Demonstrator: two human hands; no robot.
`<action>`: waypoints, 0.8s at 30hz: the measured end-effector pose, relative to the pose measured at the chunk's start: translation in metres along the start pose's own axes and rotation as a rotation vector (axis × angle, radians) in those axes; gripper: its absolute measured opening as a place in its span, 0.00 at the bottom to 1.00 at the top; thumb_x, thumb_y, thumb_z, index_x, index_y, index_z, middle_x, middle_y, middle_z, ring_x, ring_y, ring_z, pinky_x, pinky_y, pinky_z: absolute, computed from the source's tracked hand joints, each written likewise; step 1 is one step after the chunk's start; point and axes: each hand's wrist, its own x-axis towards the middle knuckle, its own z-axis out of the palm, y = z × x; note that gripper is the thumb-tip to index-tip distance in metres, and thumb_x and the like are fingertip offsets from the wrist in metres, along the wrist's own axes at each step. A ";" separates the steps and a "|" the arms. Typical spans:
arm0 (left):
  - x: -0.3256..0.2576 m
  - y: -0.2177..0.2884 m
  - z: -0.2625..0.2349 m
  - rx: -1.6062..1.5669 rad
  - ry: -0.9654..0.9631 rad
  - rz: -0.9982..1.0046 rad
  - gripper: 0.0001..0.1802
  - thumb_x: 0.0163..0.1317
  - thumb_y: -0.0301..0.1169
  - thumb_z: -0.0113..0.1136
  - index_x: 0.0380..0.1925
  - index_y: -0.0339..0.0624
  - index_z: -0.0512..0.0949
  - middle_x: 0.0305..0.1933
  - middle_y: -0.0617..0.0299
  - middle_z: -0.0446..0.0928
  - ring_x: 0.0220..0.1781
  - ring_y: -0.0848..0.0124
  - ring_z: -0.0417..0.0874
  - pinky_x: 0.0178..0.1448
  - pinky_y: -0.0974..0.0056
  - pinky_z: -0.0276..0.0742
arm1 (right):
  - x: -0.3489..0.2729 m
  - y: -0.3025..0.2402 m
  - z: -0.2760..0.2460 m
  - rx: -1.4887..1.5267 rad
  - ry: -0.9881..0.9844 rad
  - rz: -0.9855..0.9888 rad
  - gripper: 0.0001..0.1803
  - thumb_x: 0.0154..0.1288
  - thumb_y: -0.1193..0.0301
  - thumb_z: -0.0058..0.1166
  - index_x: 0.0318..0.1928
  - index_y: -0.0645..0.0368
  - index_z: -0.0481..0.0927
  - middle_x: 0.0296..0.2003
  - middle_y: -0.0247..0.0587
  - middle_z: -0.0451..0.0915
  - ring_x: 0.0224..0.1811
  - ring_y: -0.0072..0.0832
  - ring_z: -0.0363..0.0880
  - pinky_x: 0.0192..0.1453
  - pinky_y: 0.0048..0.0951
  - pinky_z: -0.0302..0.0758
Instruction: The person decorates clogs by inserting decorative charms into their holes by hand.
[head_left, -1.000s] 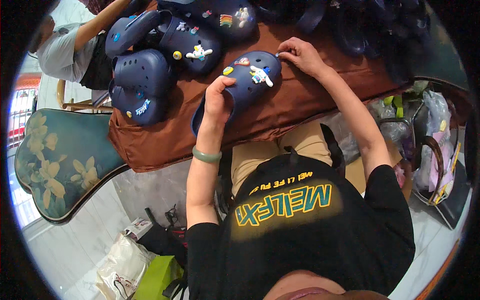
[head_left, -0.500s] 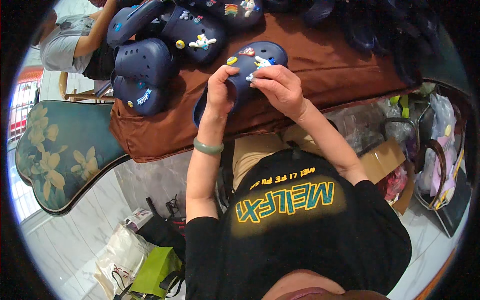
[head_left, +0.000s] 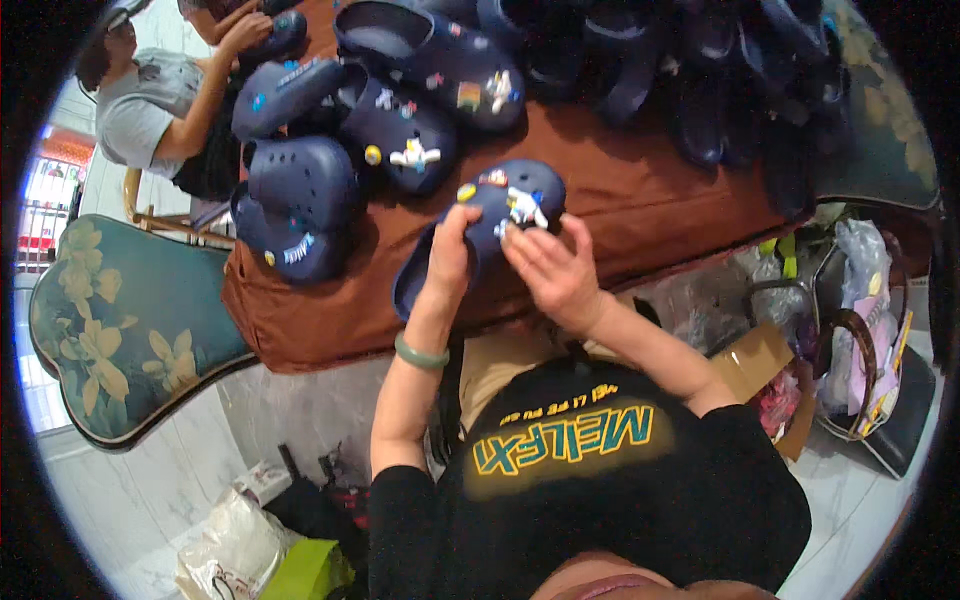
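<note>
Navy blue and studded with small charms, the clog (head_left: 480, 235) was held just above the near edge of the brown tablecloth (head_left: 640, 200). Its long axis ran on a slant, with the rounded toe up and to the right, away from the person, and the open heel end down and to the left, toward the person's lap. The top of the shoe faced the camera, so the charms showed: a yellow round one, a red one and a white figure near the toe.

The left hand (head_left: 447, 262) was wrapped around the middle of the clog from the left side, thumb over the top and fingers underneath, gripping it firmly. A green bangle (head_left: 420, 354) sat on that wrist. The right hand (head_left: 553, 272) lay against the right side of the toe, its fingertips (head_left: 508, 238) pressed to the upper just beside the white figure charm (head_left: 524, 207); whether they pinched the charm itself could not be told.

Further back on the cloth lay more navy clogs (head_left: 300, 195), some decorated, some plain, in a loose heap reaching to the far edge. At the upper left another person in a grey shirt (head_left: 135, 115) handled a clog of their own. A teal cushion with a yellow flower pattern (head_left: 115, 335) lay left of the table.
</note>
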 end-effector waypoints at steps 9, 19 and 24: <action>-0.015 0.007 0.012 0.163 0.057 0.100 0.18 0.62 0.39 0.50 0.31 0.34 0.81 0.32 0.65 0.79 0.34 0.77 0.78 0.41 0.70 0.73 | 0.005 -0.004 -0.003 -0.116 -0.125 -0.331 0.26 0.51 0.71 0.47 0.49 0.80 0.71 0.46 0.66 0.75 0.56 0.50 0.74 0.66 0.45 0.66; -0.024 0.026 0.037 0.309 -0.055 0.303 0.13 0.61 0.33 0.54 0.40 0.35 0.79 0.38 0.65 0.79 0.39 0.77 0.78 0.43 0.70 0.73 | 0.007 -0.003 -0.006 -0.010 -0.102 -0.198 0.18 0.53 0.71 0.48 0.42 0.73 0.73 0.48 0.68 0.75 0.56 0.45 0.74 0.67 0.48 0.63; -0.037 0.037 0.037 0.240 -0.101 0.185 0.16 0.60 0.34 0.53 0.43 0.35 0.78 0.40 0.61 0.79 0.42 0.74 0.80 0.47 0.69 0.74 | -0.012 -0.004 -0.023 0.360 0.002 0.131 0.19 0.53 0.75 0.59 0.47 0.62 0.74 0.56 0.50 0.72 0.49 0.43 0.70 0.60 0.43 0.65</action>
